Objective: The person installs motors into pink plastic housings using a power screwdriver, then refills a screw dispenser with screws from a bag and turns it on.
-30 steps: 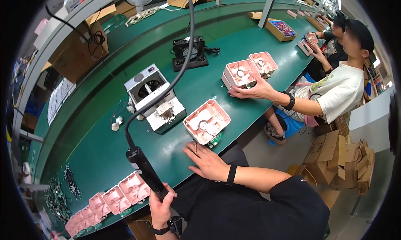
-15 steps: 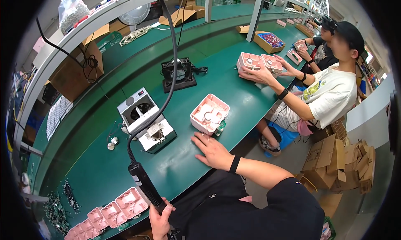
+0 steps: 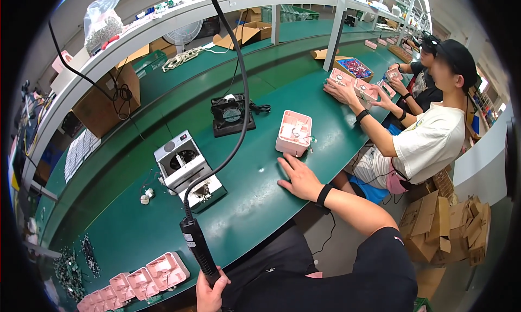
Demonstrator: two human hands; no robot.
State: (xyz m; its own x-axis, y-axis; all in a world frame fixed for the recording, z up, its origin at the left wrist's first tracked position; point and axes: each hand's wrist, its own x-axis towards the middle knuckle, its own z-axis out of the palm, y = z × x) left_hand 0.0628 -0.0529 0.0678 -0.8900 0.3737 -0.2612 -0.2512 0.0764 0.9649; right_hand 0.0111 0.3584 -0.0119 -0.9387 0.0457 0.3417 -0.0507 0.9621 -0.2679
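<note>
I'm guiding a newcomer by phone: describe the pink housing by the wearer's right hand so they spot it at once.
On the long green bench, find the white machine with a round dark opening. To its right, just past the wearer's right hand, sits an open-topped pink housing. It stands alone, unlike the lined-up pink housings at lower left.

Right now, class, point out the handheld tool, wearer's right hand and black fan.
Handheld tool (image 3: 198, 249): head view, black body.
Wearer's right hand (image 3: 302, 180): head view, back of hand.
Black fan (image 3: 232, 115): head view, its blades.
</note>
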